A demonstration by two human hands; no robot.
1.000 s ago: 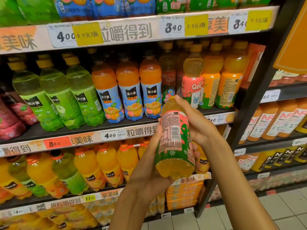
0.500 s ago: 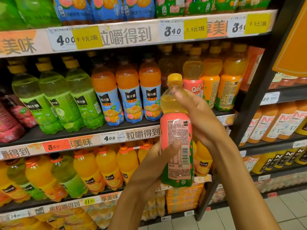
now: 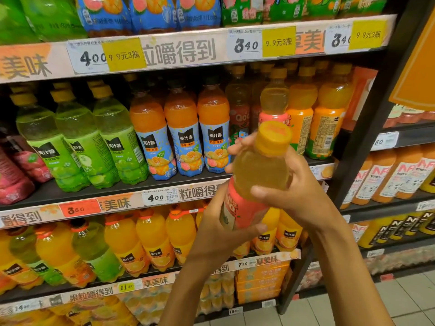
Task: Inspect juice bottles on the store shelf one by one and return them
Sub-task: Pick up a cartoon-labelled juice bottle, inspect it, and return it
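Observation:
I hold a pale-yellow juice bottle [image 3: 260, 175] with a pink label and a yellow cap in both hands, in front of the middle shelf [image 3: 131, 187]. It is tilted so its cap points toward me and up. My left hand [image 3: 216, 229] wraps the lower labelled part from below. My right hand [image 3: 294, 191] grips the upper clear part, thumb across the front. Just behind it on the shelf stands a matching pink-label bottle [image 3: 274, 102], with a gap in the row to its left.
Green-label bottles [image 3: 80, 142] and blue-label orange bottles [image 3: 183, 135] fill the shelf's left; orange bottles [image 3: 329, 114] its right. Price strips [image 3: 188, 50] edge each shelf. A black upright post [image 3: 376, 137] divides off a neighbouring rack at right. Tiled floor lies below right.
The bottle has been raised and tipped from upright with its back label facing me to cap toward me. My right hand has shifted up over the clear part.

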